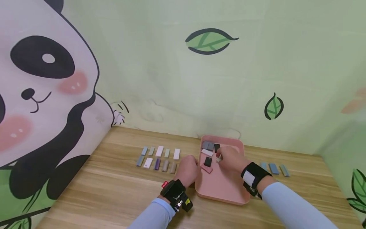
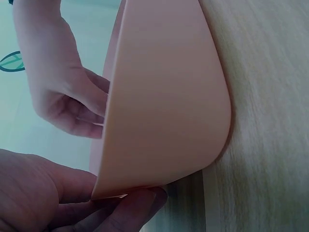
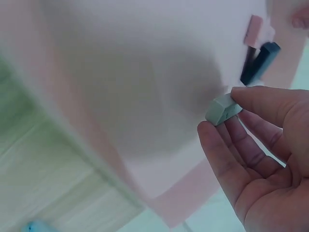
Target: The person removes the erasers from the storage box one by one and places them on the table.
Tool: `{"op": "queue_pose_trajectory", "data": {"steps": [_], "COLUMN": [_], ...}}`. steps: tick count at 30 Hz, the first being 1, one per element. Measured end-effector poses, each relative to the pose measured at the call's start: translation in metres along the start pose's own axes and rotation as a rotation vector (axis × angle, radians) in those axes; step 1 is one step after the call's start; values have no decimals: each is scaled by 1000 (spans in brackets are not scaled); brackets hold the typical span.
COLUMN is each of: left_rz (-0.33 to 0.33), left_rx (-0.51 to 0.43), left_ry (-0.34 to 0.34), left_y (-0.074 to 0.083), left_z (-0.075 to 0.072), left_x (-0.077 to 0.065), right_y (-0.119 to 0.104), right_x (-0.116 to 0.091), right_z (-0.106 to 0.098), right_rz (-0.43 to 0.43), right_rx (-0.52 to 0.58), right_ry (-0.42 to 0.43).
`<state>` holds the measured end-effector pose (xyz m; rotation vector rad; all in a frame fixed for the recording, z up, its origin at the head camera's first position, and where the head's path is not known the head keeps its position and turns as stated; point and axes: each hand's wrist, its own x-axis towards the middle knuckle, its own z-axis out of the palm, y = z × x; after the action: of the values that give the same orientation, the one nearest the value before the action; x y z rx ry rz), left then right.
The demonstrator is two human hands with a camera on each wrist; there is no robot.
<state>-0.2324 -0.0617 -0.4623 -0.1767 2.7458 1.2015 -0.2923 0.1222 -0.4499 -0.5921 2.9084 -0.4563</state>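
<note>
A wood-grain worktop (image 1: 114,187) meets pale green walls (image 1: 160,79) printed with leaves (image 1: 208,44) and a panda (image 1: 37,105). Small blocks (image 1: 157,164) lie in rows left of a pink tray (image 1: 220,187), which holds grey, black, white and pink pieces (image 1: 208,161). The left grip (image 1: 187,171) pinches the tray's edge; the right grip (image 1: 231,159) pinches a pale block (image 3: 223,109) over the tray.

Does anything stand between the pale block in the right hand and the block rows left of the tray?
Yes: the left wall of the tray, with the left hand holding it. Inside the tray, a black block also lies left of the pale block.
</note>
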Motion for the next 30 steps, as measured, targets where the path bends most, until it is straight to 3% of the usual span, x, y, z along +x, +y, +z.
{"op": "queue_pose_trajectory", "data": {"steps": [3, 9, 16, 24, 30], "left_rz": [4, -1, -10, 7, -1], "left_rx": [14, 16, 8, 12, 1], "left_ry": [7, 2, -19, -23, -37], "left_y": [1, 2, 1, 2, 3], "left_z": [0, -1, 0, -1, -1], "left_x": [0, -1, 0, 1, 0], "right_y": [6, 33, 78, 134, 165], "right_x": [-5, -20, -52, -87, -114], "right_z": [-11, -44, -76, -86, -82], "right_rz": [-16, 83, 115, 239, 321], "right_rx": [32, 138, 84, 60, 73], "right_ry": [32, 27, 92, 171, 170]}}
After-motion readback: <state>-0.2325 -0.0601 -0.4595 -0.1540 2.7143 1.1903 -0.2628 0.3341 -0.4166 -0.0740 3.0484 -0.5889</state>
